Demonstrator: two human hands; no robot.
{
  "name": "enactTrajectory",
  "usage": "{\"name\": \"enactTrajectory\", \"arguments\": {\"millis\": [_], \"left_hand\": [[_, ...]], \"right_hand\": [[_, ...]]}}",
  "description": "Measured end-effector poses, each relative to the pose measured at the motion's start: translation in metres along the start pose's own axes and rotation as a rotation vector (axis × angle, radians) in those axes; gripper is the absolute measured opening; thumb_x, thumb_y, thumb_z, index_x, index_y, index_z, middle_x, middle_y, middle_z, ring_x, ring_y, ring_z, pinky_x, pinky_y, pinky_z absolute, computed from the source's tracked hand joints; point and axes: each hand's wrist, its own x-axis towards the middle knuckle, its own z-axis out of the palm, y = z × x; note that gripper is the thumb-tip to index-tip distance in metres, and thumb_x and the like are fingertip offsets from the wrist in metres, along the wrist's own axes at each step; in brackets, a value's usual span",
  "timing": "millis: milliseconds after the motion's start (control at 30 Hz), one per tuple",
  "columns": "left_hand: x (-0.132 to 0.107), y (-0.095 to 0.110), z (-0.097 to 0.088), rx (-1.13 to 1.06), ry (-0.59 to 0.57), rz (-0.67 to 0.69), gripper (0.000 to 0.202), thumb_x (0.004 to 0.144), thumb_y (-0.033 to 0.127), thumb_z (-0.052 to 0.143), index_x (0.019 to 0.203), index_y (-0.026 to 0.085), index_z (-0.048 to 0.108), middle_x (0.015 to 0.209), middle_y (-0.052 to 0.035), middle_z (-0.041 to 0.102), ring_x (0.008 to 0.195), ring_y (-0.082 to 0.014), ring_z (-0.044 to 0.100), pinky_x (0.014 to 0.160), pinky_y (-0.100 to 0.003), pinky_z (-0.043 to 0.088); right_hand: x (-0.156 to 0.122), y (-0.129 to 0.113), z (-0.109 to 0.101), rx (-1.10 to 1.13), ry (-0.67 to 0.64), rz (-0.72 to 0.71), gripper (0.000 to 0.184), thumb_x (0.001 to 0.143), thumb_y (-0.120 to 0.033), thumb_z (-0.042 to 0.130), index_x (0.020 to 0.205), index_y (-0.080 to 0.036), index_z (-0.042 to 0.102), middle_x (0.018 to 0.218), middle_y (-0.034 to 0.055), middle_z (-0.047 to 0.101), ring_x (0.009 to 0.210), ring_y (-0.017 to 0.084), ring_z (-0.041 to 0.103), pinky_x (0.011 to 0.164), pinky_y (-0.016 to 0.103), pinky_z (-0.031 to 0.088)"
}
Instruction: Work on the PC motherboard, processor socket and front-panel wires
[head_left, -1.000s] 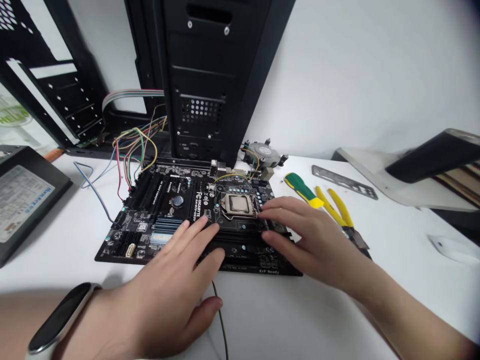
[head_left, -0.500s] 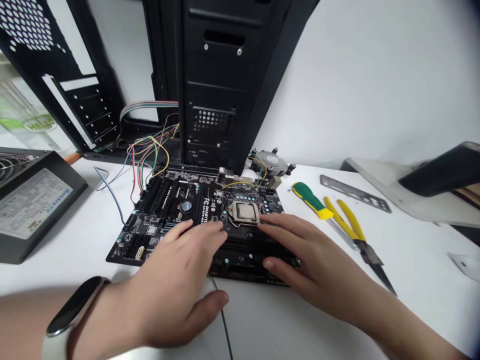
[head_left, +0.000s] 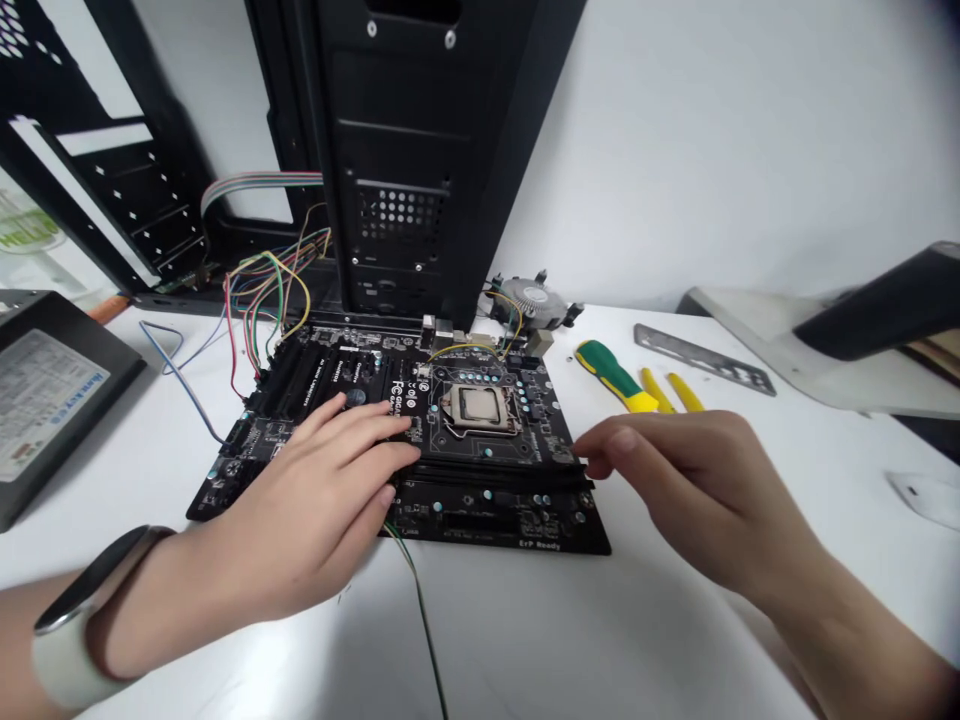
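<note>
A black Gigabyte motherboard [head_left: 480,500] lies flat on the white table, with a metal-capped CPU socket [head_left: 476,410] uncovered near its middle. My left hand [head_left: 330,480] rests on the board, its fingertips at the left end of a long black slot [head_left: 499,472]. A wristband [head_left: 82,620] circles that wrist. My right hand [head_left: 675,490] sits off the board's right side, its fingertips and thumb close together at the slot's right end. Whether they grip the slot is hidden.
A black PC case [head_left: 405,150] stands behind the board, with colored wires [head_left: 262,290] nearby. A power supply [head_left: 52,400] lies left. A CPU cooler [head_left: 532,300], green-and-yellow screwdriver [head_left: 611,375], yellow-handled pliers [head_left: 660,390] and metal I/O shield [head_left: 705,358] lie right.
My right hand has moved right, from beside the socket to the slot's right end, and now hides most of the pliers. My left hand has shifted left across the board.
</note>
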Motion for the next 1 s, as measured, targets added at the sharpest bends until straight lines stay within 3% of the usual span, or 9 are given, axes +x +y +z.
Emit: {"name": "enactTrajectory", "arguments": {"millis": [167, 333, 667, 1000], "left_hand": [[0.000, -0.003, -0.001, -0.072, -0.035, 0.057, 0.032, 0.091, 0.018, 0.044, 0.121, 0.019, 0.054, 0.128, -0.0080, 0.060, 0.126, -0.0221, 0.051, 0.114, -0.049, 0.033], [0.000, -0.002, -0.001, -0.106, -0.062, 0.053, 0.034, 0.090, 0.019, 0.046, 0.123, 0.018, 0.054, 0.127, -0.0086, 0.062, 0.126, -0.0228, 0.052, 0.115, -0.049, 0.033], [-0.001, -0.001, 0.000, -0.086, -0.066, 0.063, 0.033, 0.093, 0.020, 0.042, 0.125, 0.019, 0.050, 0.127, -0.0090, 0.061, 0.126, -0.0215, 0.051, 0.115, -0.049, 0.032], [0.002, 0.007, -0.002, 0.052, -0.115, 0.163, 0.045, 0.092, 0.039, 0.044, 0.126, 0.010, 0.052, 0.128, -0.0184, 0.058, 0.129, -0.0325, 0.048, 0.112, -0.058, 0.028]], "right_hand": [[0.001, 0.000, 0.005, 0.042, -0.041, 0.070, 0.056, 0.099, -0.042, 0.031, 0.055, -0.020, 0.056, 0.045, -0.0003, 0.047, 0.041, 0.012, 0.042, 0.041, 0.026, 0.031], [0.005, -0.002, 0.007, -0.037, -0.008, 0.010, 0.049, 0.095, -0.037, 0.042, 0.049, -0.019, 0.044, 0.040, -0.0039, 0.033, 0.037, 0.008, 0.031, 0.039, 0.024, 0.026], [0.002, 0.001, 0.012, -0.093, 0.015, -0.056, 0.037, 0.092, -0.032, 0.049, 0.060, -0.020, 0.063, 0.055, -0.0002, 0.063, 0.042, 0.010, 0.052, 0.042, 0.024, 0.034], [0.003, -0.002, 0.011, -0.110, 0.033, -0.105, 0.037, 0.092, -0.034, 0.050, 0.063, -0.019, 0.066, 0.060, 0.0017, 0.069, 0.037, 0.009, 0.052, 0.040, 0.022, 0.039]]}}
